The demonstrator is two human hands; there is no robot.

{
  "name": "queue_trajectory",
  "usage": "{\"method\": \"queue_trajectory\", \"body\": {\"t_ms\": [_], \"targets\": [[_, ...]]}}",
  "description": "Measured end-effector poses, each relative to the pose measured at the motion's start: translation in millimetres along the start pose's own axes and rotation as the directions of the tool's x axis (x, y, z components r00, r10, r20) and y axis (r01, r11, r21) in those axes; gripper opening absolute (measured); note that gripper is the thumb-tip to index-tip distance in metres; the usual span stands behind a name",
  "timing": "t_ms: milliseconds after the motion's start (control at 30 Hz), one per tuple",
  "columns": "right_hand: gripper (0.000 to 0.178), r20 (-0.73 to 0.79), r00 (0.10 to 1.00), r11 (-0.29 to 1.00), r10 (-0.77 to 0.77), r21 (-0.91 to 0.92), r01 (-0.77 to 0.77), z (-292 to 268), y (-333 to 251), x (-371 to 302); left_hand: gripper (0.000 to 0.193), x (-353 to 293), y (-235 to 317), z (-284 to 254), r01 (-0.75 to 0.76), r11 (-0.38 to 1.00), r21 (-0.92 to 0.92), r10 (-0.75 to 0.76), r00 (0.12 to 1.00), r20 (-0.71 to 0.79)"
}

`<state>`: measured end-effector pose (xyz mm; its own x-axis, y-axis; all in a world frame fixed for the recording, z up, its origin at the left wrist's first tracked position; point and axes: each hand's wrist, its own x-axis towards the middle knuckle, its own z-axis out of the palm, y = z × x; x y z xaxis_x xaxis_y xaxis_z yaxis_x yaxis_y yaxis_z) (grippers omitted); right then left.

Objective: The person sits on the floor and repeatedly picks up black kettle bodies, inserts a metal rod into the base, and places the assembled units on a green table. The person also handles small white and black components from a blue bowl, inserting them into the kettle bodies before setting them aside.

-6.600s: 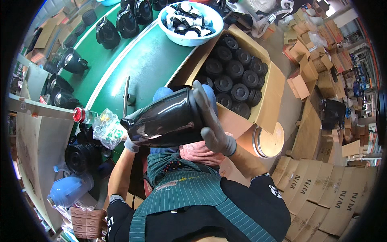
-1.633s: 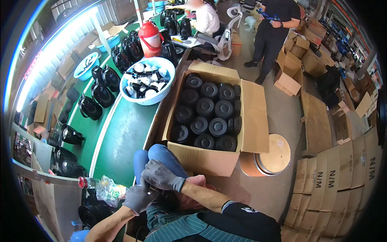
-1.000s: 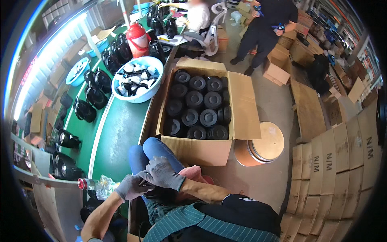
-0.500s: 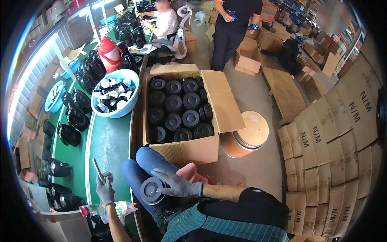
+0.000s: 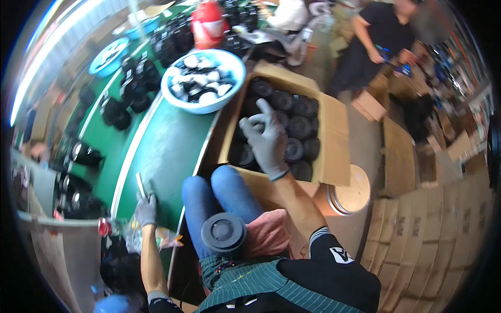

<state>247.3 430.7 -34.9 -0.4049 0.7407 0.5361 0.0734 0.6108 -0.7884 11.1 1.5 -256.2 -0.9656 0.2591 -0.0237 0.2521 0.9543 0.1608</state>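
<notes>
My left hand (image 5: 146,209), in a grey glove, is closed around a slim silver metal rod (image 5: 140,183) above the green bench (image 5: 172,135). Its far end points away from me. My right hand (image 5: 268,143), also gloved, hovers over the open carton (image 5: 334,135) with fingers apart and nothing in them. Rows of black round lidded parts (image 5: 300,127) fill that carton. On my lap rests a similar black round part (image 5: 224,232), touched by neither hand. Beside it lies a pink cloth (image 5: 267,233).
On the bench stand a light blue basin (image 5: 229,100) of white and black parts, a red and white jug (image 5: 209,28) and several black pots (image 5: 114,112). A round drum (image 5: 356,190) is right of the carton. Stacked cartons (image 5: 417,240) line the right; a person (image 5: 373,47) stands beyond.
My right hand has let go of the black round part on my lap and moved forward over the carton. The left hand keeps its rod. The whole view has swung leftward.
</notes>
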Motion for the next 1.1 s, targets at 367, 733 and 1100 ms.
{"method": "queue_trajectory", "body": {"t_ms": [367, 733, 1100], "targets": [[0.05, 0.155, 0.988, 1.0, -0.008, -0.026, 0.012, 119.3, 33.6, 41.6, 0.094, -46.1, 53.2, -85.5, 0.018, 0.992, 0.129, 0.006, 0.982, -0.186], [0.052, 0.522, 0.821, 0.958, -0.232, -0.023, 0.285, 227.7, -85.3, 120.2, 0.046, -145.7, 128.4, -182.9, -0.391, 0.518, -0.76, 0.647, 0.761, 0.049], [0.091, 0.909, 0.191, 0.925, -0.37, 0.379, -0.011, -23.2, -23.1, -150.7, 0.066, -226.5, 119.4, -129.1, -0.522, 0.369, -0.769, 0.718, 0.685, -0.121]]}}
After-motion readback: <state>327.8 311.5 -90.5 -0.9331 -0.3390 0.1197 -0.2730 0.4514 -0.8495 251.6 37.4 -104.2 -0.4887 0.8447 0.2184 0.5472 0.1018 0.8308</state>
